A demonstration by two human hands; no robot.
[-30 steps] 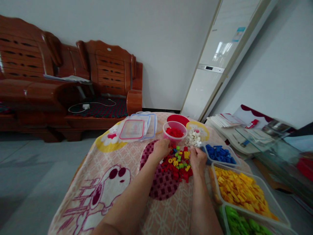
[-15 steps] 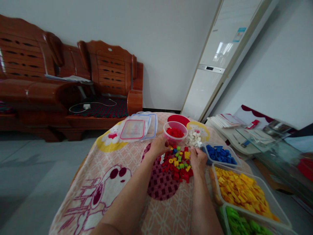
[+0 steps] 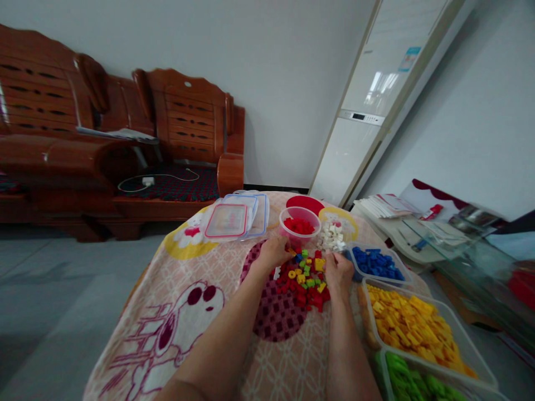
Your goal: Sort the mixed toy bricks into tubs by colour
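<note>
A pile of small toy building blocks [image 3: 301, 282], mostly red with some yellow, green and blue ones, lies on the patterned tablecloth between my hands. At the pile's far left edge, my left hand [image 3: 273, 252] is closed, with a yellow-orange building block [image 3: 291, 253] at its fingertips. My right hand [image 3: 339, 270] sits at the pile's right side with thumb and fingers drawn together; whatever is between them is hidden. Just beyond my hands stand a round clear tub [image 3: 300, 211] with red blocks in it and a heap of white blocks [image 3: 332, 237].
Clear boxes of blue blocks [image 3: 378, 264], yellow blocks [image 3: 418, 328] and green blocks [image 3: 412, 381] line the right side. Clear lids [image 3: 228, 221] are stacked at the back left, and a red round lid [image 3: 305, 204] lies behind the tub. A glass-topped stand [image 3: 451, 245] adjoins the table.
Both hands stay in nearly the same place over the pile; my left hand has shifted very slightly. The blocks and boxes look unchanged.
</note>
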